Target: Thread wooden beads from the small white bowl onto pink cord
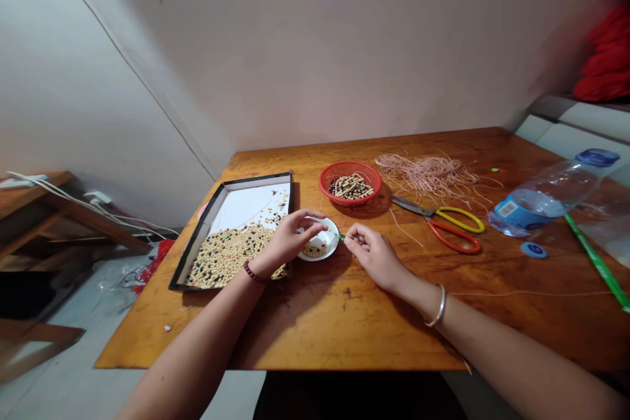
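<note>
Two fingers (351, 234) of the right hand (375, 257) pinch a thin cord (345, 236), a green bead (340, 237) just beyond their tips.

Matt, wood-like beads (229, 256) are spread over a white paper-lined tray (199, 236); the surface (344, 328) is finished in glossy varnished wood, and the scissors (413, 207) are made of metal with smooth plastic handles.

1. Landmark: wooden table (344, 335), orange-brown top, scuffed.
2. Behind table: off-white plaster wall (344, 46), dim, even light.
3. Left of table: low wooden bench (34, 193), white power strip (22, 180) on it; grey floor (73, 348) below.
4. Right of table: white cabinet (575, 125), red cloth (603, 56) above it.
</note>
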`<state>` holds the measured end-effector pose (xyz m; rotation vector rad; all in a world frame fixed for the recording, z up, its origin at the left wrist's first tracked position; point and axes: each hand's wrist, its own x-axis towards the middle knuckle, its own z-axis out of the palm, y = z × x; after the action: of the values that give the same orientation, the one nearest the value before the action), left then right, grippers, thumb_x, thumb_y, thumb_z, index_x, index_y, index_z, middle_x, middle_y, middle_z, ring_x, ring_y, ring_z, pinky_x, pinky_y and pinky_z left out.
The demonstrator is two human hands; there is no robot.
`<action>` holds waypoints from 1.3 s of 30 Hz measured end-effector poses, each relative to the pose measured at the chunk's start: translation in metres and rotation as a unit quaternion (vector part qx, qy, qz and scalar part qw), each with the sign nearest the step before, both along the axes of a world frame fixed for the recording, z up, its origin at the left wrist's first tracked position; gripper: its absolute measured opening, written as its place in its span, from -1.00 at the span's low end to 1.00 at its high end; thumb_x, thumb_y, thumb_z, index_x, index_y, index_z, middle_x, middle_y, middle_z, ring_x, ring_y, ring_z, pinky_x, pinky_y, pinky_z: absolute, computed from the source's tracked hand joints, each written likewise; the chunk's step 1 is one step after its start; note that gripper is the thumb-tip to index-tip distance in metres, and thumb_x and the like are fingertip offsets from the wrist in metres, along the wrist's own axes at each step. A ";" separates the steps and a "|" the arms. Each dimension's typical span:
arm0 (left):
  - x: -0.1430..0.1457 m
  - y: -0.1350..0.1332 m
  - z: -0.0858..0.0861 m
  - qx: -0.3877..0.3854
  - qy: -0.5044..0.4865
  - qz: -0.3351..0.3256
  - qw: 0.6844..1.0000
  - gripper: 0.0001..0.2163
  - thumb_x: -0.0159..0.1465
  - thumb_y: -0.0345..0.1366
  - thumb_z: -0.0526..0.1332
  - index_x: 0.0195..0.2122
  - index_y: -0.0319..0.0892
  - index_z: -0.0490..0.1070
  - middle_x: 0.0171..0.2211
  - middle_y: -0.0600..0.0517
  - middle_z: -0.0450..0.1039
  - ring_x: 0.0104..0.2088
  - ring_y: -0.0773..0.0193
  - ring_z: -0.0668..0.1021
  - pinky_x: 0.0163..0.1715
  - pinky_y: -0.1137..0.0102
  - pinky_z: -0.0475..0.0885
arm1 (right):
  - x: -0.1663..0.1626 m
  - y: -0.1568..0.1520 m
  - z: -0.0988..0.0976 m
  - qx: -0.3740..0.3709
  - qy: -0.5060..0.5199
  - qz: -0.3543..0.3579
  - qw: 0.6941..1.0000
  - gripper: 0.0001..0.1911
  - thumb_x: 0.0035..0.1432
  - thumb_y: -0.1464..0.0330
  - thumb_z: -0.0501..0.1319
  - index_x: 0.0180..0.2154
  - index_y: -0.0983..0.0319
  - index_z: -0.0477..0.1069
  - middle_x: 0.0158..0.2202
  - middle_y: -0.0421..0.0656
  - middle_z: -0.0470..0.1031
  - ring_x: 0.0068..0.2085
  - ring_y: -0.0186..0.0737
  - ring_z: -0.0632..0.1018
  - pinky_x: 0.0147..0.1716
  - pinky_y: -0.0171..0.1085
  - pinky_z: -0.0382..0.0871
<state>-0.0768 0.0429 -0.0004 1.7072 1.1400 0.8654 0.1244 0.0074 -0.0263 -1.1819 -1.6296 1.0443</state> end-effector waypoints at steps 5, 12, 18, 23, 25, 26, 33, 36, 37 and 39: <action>0.001 -0.002 0.002 0.002 0.008 -0.002 1.000 -0.63 0.19 -0.09 0.26 -0.08 -0.24 0.42 -0.18 -0.13 0.56 -0.18 0.18 0.59 -0.20 0.35 0.49 | 0.000 -0.001 0.000 -0.001 -0.003 0.007 1.000 -0.82 0.16 0.28 0.10 -0.43 0.23 0.28 -0.53 -0.26 0.27 -0.49 -0.34 0.30 -0.49 -0.36 0.15; 0.001 -0.002 0.004 0.013 0.038 0.001 0.999 -0.63 0.18 -0.08 0.27 -0.10 -0.24 0.44 -0.20 -0.11 0.56 -0.20 0.19 0.58 -0.23 0.36 0.47 | 0.000 0.000 -0.004 0.007 -0.005 0.006 1.000 -0.82 0.16 0.27 0.11 -0.43 0.23 0.29 -0.53 -0.26 0.27 -0.49 -0.35 0.30 -0.50 -0.37 0.14; 0.001 -0.003 0.003 0.016 0.030 -0.001 0.999 -0.63 0.16 -0.07 0.28 -0.12 -0.23 0.45 -0.20 -0.11 0.55 -0.20 0.20 0.58 -0.24 0.39 0.47 | -0.001 0.000 -0.002 0.004 -0.002 0.006 1.000 -0.80 0.16 0.25 0.11 -0.44 0.22 0.27 -0.55 -0.27 0.25 -0.51 -0.35 0.28 -0.52 -0.36 0.13; 0.000 -0.003 0.002 -0.001 0.024 0.009 1.000 -0.62 0.17 -0.04 0.26 -0.12 -0.23 0.42 -0.26 -0.09 0.56 -0.26 0.21 0.59 -0.31 0.39 0.47 | -0.001 -0.001 -0.001 0.008 -0.004 0.006 1.000 -0.80 0.16 0.26 0.11 -0.46 0.22 0.26 -0.56 -0.27 0.24 -0.52 -0.35 0.28 -0.53 -0.36 0.12; 0.000 -0.003 0.002 -0.003 0.031 0.010 0.999 -0.61 0.17 -0.04 0.26 -0.12 -0.24 0.42 -0.26 -0.10 0.56 -0.26 0.20 0.59 -0.31 0.39 0.48 | -0.001 -0.001 -0.001 0.006 -0.004 0.008 1.000 -0.81 0.16 0.26 0.11 -0.45 0.22 0.27 -0.56 -0.27 0.25 -0.52 -0.35 0.29 -0.52 -0.36 0.13; 0.000 -0.003 0.003 -0.004 0.031 0.010 0.999 -0.61 0.17 -0.04 0.26 -0.12 -0.24 0.42 -0.26 -0.10 0.56 -0.25 0.20 0.59 -0.30 0.38 0.48 | -0.001 -0.001 -0.001 0.005 -0.005 0.009 1.000 -0.81 0.16 0.26 0.10 -0.44 0.22 0.27 -0.56 -0.27 0.25 -0.52 -0.35 0.29 -0.52 -0.36 0.13; 0.001 -0.003 0.004 -0.002 0.018 0.004 1.000 -0.63 0.17 -0.06 0.27 -0.13 -0.24 0.44 -0.19 -0.13 0.56 -0.20 0.19 0.59 -0.24 0.37 0.48 | 0.000 0.001 -0.003 0.004 -0.003 0.003 1.000 -0.81 0.16 0.26 0.11 -0.44 0.22 0.28 -0.55 -0.27 0.25 -0.51 -0.35 0.29 -0.51 -0.36 0.14; 0.002 -0.004 0.006 -0.011 0.024 0.010 1.000 -0.62 0.17 -0.05 0.27 -0.13 -0.25 0.44 -0.23 -0.12 0.56 -0.23 0.19 0.59 -0.27 0.38 0.48 | -0.001 0.001 -0.002 0.004 -0.001 0.000 1.000 -0.81 0.15 0.27 0.11 -0.45 0.22 0.27 -0.56 -0.27 0.25 -0.51 -0.35 0.29 -0.52 -0.36 0.13; 0.002 -0.004 0.007 -0.011 0.026 0.011 1.000 -0.62 0.17 -0.05 0.27 -0.13 -0.25 0.44 -0.23 -0.12 0.56 -0.23 0.19 0.59 -0.27 0.38 0.48 | -0.001 0.001 -0.002 0.006 0.000 0.000 1.000 -0.81 0.15 0.27 0.11 -0.45 0.22 0.27 -0.56 -0.27 0.25 -0.51 -0.35 0.29 -0.52 -0.36 0.14; 0.003 -0.005 0.007 -0.005 0.029 0.011 1.000 -0.62 0.16 -0.05 0.27 -0.13 -0.25 0.44 -0.23 -0.11 0.56 -0.23 0.20 0.59 -0.27 0.38 0.48 | 0.000 0.001 0.000 0.008 0.002 -0.001 1.000 -0.82 0.14 0.27 0.12 -0.45 0.22 0.28 -0.56 -0.27 0.25 -0.51 -0.35 0.29 -0.52 -0.36 0.14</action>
<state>-0.0741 0.0384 0.0065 1.7242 1.2010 0.8277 0.1241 0.0079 -0.0267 -1.1716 -1.6303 1.0296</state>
